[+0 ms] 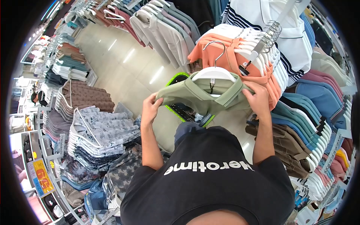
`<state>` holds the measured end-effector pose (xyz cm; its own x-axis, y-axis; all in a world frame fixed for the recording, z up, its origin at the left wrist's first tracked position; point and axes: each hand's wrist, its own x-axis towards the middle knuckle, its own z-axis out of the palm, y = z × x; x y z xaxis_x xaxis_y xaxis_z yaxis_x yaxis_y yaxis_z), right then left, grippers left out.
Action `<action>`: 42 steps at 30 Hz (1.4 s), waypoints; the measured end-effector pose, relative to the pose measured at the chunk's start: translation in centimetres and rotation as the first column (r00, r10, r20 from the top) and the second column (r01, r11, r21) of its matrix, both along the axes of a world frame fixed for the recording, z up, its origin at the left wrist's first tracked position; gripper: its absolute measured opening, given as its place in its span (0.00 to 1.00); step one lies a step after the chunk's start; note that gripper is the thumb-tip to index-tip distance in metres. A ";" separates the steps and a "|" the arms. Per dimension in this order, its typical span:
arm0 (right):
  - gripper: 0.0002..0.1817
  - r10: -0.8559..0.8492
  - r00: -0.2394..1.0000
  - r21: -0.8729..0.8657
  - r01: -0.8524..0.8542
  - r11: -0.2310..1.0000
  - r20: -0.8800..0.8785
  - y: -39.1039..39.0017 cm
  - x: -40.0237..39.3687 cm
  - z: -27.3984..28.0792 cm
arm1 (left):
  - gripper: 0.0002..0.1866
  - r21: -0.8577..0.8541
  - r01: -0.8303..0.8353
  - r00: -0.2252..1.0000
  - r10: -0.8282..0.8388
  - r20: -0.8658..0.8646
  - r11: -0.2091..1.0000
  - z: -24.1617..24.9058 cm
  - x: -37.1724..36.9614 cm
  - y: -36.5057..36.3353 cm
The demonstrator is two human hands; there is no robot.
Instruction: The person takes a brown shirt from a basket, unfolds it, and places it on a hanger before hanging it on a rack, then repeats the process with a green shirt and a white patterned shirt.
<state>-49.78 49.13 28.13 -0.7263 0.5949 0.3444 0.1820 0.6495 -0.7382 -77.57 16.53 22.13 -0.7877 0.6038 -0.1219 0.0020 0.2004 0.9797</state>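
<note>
A sage-green polo shirt [202, 98] hangs on a white hanger [214, 73] with a metal hook, held out in front of my chest. My left hand [151, 108] pinches the shirt's left-side sleeve edge between thumb and fingers. On the other side, my right hand [258, 98] grips the shirt near the shoulder, beside the collar. A small label shows inside the neck. Just behind the hanger, orange polo shirts [221, 50] hang on a rack arm [264, 41] with a coiled spring. The hook stands free of that arm.
Below the shirt is a green-rimmed black basket [178, 79], partly hidden. Racks of folded-over shorts [101, 131] stand at left. More shirts on hangers [300, 116] crowd the right. Pale tiled floor [123, 56] runs between the racks. A yellow price sign [41, 177] is at lower left.
</note>
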 end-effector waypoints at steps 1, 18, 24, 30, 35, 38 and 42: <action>0.13 -0.001 1.000 0.024 0.001 1.000 0.007 0.4 0.5 0.0 | 0.13 -0.052 0.047 0.998 -0.045 0.041 0.997 0.4 -0.2 -0.4; 0.12 -0.187 0.982 -0.088 0.187 0.978 0.005 -0.9 6.2 2.7 | 0.15 -0.230 0.305 0.851 -0.373 -0.370 0.924 6.1 1.9 10.2; 0.12 -0.308 0.950 -0.107 0.312 0.944 0.050 -0.4 7.7 4.2 | 0.13 -0.141 0.351 0.668 -0.353 -0.655 0.926 7.3 2.3 15.4; 0.12 -0.364 0.927 -0.049 0.369 0.928 0.093 0.6 6.1 1.3 | 0.17 -0.141 0.420 0.571 -0.382 -0.727 0.896 8.7 4.1 20.3; 0.13 -0.415 0.904 -0.060 0.422 0.905 0.100 1.1 5.5 -1.0 | 0.23 -0.079 0.418 0.577 -0.332 -0.746 0.905 7.9 7.1 23.8; 0.13 -0.429 0.900 -0.062 0.434 0.899 0.080 1.2 5.7 -1.6 | 0.25 -0.099 0.382 0.660 -0.347 -0.666 0.919 6.7 7.6 24.7; 0.12 -0.452 0.889 -0.109 0.458 0.882 0.079 1.4 6.6 -3.1 | 0.26 -0.008 0.314 0.674 -0.228 -0.703 0.950 5.8 7.4 25.5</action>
